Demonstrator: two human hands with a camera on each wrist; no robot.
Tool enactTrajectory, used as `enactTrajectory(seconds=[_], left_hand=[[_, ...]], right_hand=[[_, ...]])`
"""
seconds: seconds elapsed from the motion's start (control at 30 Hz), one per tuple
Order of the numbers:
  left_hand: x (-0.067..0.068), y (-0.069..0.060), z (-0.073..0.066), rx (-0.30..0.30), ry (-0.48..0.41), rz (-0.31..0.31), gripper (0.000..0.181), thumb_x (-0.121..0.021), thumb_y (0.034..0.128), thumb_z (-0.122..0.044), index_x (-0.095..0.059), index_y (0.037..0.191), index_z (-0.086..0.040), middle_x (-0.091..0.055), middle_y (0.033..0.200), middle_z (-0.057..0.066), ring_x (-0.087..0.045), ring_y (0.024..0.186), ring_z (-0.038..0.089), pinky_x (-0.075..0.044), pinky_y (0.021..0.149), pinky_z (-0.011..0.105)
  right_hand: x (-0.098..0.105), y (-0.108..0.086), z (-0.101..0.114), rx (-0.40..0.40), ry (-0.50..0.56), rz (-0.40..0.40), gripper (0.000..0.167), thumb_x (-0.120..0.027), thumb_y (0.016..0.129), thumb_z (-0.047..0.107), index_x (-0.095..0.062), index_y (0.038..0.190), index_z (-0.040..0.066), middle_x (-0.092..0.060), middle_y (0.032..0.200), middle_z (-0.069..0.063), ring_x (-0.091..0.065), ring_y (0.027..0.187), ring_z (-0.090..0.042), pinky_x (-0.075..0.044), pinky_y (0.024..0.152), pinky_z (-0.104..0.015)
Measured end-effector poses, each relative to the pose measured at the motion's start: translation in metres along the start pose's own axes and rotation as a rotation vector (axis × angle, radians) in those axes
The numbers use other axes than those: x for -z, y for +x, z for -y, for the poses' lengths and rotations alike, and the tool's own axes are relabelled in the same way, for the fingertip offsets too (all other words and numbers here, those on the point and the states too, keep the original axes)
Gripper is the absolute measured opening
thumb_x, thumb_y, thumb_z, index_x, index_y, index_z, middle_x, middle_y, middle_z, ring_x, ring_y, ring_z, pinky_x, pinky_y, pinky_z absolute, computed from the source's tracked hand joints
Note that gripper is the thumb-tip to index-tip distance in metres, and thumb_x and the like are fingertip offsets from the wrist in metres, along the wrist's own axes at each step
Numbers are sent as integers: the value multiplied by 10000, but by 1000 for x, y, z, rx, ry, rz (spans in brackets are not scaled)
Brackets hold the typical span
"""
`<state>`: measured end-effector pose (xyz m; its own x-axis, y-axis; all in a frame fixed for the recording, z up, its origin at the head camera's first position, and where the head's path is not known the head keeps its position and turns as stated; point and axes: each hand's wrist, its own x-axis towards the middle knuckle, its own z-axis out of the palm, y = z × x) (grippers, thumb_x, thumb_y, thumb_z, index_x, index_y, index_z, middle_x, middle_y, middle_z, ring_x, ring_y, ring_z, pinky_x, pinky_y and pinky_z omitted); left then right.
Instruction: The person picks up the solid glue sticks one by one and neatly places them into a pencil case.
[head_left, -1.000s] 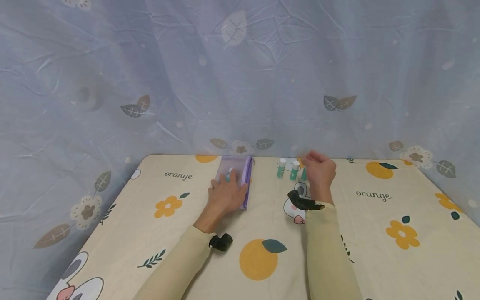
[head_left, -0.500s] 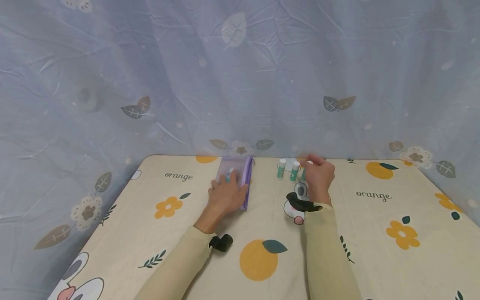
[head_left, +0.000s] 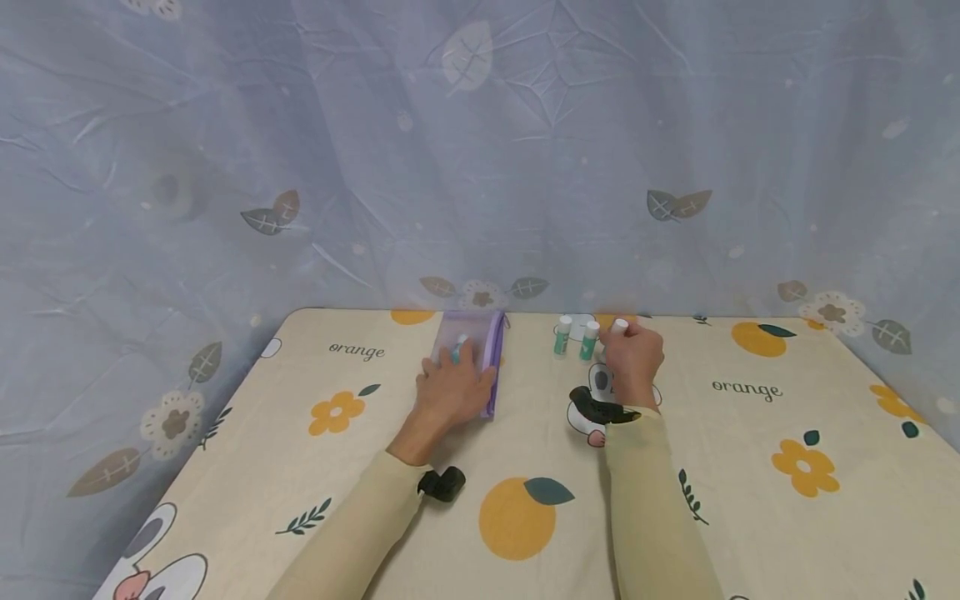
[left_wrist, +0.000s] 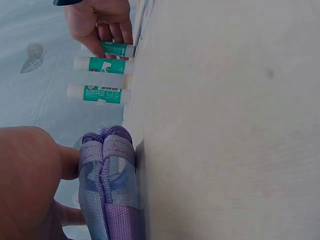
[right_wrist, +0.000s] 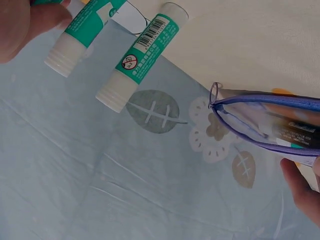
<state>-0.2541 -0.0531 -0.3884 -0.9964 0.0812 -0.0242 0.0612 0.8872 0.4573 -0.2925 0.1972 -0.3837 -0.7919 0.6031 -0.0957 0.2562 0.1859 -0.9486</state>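
My left hand (head_left: 450, 387) rests on a purple mesh zipper pouch (head_left: 472, 325), fingers spread across it. In the right wrist view the pouch's zipper mouth (right_wrist: 260, 98) gapes open, and part of a labelled tube (right_wrist: 295, 135) shows inside. Three green glue sticks with white caps stand in a row right of the pouch: a left one (head_left: 562, 337), a middle one (head_left: 589, 341) and a right one (head_left: 619, 326). My right hand (head_left: 636, 358) grips the right one, its fingers and thumb around it in the left wrist view. That hand hides most of it in the head view.
A cream cloth (head_left: 517, 450) printed with oranges and flowers covers the table. Just behind the glue sticks and pouch, a grey-blue patterned curtain (head_left: 480, 167) hangs at the table's far edge.
My right hand has come down and slightly left, and its fingers have closed around the right glue stick. My left hand and the pouch stay where they were.
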Motion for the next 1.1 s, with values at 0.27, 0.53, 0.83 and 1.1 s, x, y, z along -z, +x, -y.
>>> enactTrajectory(seconds=[0.27, 0.53, 0.83, 1.1], left_hand=[[0, 0, 0, 0, 5, 9, 676, -447, 1098, -495, -317, 1655, -137, -421, 1564, 315, -448, 1326, 555, -374, 1114, 682], [0, 0, 0, 2, 0, 13, 681, -449, 1098, -493, -309, 1661, -137, -408, 1584, 310, -444, 1325, 549, -371, 1116, 681], [0, 0, 0, 5, 8, 17, 690, -444, 1099, -499, -299, 1665, -130, -400, 1591, 314, -438, 1341, 551, -369, 1119, 683], [-2, 1, 1, 0, 1, 15, 694, -448, 1099, -493, -298, 1667, -124, -384, 1605, 316, -420, 1371, 567, -354, 1130, 697]], right_hand=[[-2, -1, 0, -18, -53, 15, 390, -650, 1034, 132, -668, 1401, 2, -643, 1458, -209, -568, 1291, -331, -473, 1159, -508], [-1, -1, -1, 15, -48, 2, 352, -642, 1039, 150, -692, 1351, -5, -670, 1423, -194, -582, 1297, -329, -470, 1157, -507], [0, 2, 2, 118, -22, -19, 333, -626, 1048, 147, -690, 1345, 11, -695, 1397, -190, -615, 1335, -349, -466, 1157, -510], [4, 2, 8, 150, 62, 31, 391, -598, 1070, 109, -615, 1450, 21, -646, 1486, -172, -565, 1440, -314, -419, 1223, -472]])
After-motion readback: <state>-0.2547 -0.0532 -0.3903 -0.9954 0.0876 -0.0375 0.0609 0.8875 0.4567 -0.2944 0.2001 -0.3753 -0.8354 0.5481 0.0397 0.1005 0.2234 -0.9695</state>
